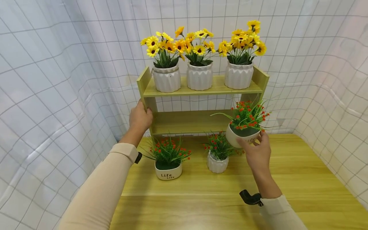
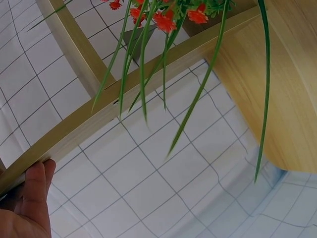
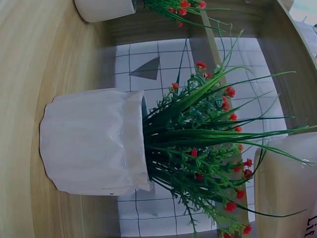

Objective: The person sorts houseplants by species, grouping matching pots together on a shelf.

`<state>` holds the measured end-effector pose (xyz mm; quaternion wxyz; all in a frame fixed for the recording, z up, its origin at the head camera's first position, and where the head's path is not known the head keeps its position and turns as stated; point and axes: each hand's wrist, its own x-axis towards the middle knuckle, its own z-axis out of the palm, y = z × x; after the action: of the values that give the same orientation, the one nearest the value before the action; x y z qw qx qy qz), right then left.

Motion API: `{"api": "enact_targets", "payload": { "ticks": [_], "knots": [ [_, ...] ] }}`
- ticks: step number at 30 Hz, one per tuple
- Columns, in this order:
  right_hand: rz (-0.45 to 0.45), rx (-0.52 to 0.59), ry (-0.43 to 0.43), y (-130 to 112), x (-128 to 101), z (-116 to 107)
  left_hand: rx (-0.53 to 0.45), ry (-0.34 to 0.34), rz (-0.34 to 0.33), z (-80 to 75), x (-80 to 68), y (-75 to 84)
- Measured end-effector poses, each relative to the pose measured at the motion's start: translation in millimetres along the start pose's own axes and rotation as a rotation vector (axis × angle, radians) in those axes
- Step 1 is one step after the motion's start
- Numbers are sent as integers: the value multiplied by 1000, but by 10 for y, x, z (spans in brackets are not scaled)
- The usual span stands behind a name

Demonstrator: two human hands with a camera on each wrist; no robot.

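My left hand (image 1: pixel 140 118) grips the left side panel of a two-tier wooden shelf (image 1: pixel 201 92); in the left wrist view its fingertips (image 2: pixel 35 191) curl round the panel's edge (image 2: pixel 99 116). My right hand (image 1: pixel 257 152) holds a white pot of red-flowered greenery (image 1: pixel 242 134) from below, tilted, just in front of the right end of the lower shelf board (image 1: pixel 187 123). Two more red-flowered plants stand on the table: a ribbed white pot (image 1: pixel 217 163) (image 3: pixel 94 148) and a round pot marked "Life" (image 1: pixel 168 172).
Three ribbed white pots of yellow sunflowers (image 1: pixel 199 75) fill the top shelf. The wooden table (image 1: pixel 296 179) stretches right and toward me. A white gridded curtain (image 1: pixel 57 80) hangs close on the left, behind and on the right.
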<state>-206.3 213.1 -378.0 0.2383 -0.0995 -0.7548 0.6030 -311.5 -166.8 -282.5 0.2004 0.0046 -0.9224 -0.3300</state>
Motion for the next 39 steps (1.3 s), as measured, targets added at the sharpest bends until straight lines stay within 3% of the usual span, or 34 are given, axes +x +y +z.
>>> {"api": "enact_targets", "payload": {
  "ticks": [10,23,33,39],
  "knots": [
    [-7,13,-21,11,133,135,7,1,11,23,-12,29],
    [-122,-80,24,-22,390,330,5,3,23,26,10,6],
    [-99,-164,-57,-111,574,408,12,22,30,15,12,-13],
    [-102,-215,-55,-148,690,479,11,16,28,7,6,-9]
  ]
}}
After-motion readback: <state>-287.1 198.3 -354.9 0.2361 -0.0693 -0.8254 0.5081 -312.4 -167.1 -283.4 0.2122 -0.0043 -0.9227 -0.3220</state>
